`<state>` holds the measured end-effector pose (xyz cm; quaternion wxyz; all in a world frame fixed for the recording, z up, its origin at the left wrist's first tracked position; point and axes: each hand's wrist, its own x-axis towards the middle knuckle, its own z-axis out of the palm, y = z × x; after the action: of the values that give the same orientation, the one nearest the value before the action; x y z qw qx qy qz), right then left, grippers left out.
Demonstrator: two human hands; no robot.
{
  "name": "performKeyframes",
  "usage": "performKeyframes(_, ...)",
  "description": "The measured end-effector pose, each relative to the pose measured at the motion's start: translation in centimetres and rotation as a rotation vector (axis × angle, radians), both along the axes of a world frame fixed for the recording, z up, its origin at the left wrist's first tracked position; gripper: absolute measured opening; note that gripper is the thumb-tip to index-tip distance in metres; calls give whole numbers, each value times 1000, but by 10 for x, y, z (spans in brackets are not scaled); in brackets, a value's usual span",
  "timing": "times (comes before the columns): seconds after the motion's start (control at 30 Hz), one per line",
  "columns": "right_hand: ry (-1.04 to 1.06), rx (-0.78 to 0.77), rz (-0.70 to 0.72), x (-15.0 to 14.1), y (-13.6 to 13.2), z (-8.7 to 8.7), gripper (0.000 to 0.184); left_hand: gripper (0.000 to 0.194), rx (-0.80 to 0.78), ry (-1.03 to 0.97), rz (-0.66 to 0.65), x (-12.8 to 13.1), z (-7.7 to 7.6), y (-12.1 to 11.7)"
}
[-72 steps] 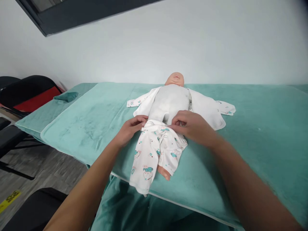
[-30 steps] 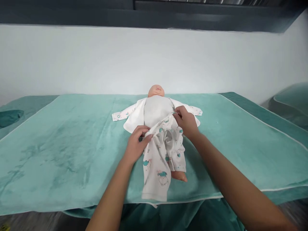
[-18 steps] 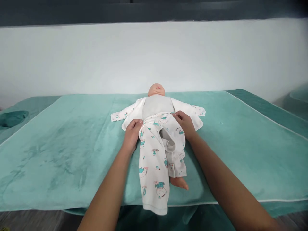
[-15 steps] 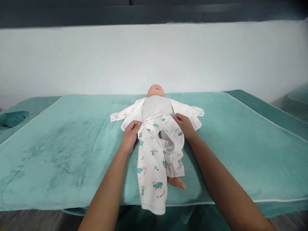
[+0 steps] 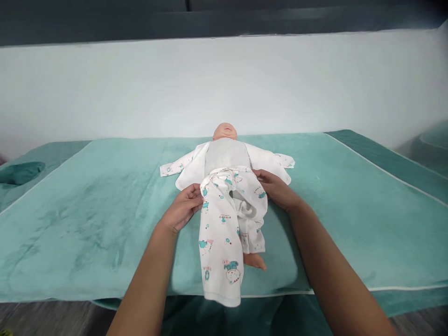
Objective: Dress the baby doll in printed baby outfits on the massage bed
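A baby doll [image 5: 224, 131] lies on its back, dressed in an open white jacket [image 5: 266, 159] over a grey torso [image 5: 228, 155]. Printed white baby trousers [image 5: 221, 233] reach up to its waist. One trouser leg lies long and flat past the bed's front edge; the other is bunched, with a bare foot [image 5: 255, 261] out of its cuff. My left hand [image 5: 184, 205] touches the trousers' left hip, its fingers loosely bent and apart. At the right hip, my right hand [image 5: 276, 187] rests with fingers stretched toward the waistband; its fingertips are partly hidden.
A light green plush cover [image 5: 105, 219] spreads under the doll, with darker green edges. Behind it stands a white wall [image 5: 224, 84] below a dark band. A dark green fold of cloth [image 5: 21, 173] lies at the far left.
Both hands have loosened from the waistband and shifted slightly down and outward along the hips. The bunched trouser leg and the foot have moved up a little.
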<state>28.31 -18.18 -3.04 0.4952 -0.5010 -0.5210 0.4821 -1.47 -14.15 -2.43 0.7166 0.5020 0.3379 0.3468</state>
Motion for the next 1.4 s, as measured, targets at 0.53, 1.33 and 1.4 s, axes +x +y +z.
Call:
performKeyframes(0.53,23,213,-230,-8,30,-21,39,21,158,8,181,17,-8,0)
performKeyframes(1.33,-102,200,-285,-5,72,-7,11,17,376,190,544,52,7,75)
performKeyframes(1.4,-181,264,-284,-3,65,-4,13,21,357,130,529,48,9,68)
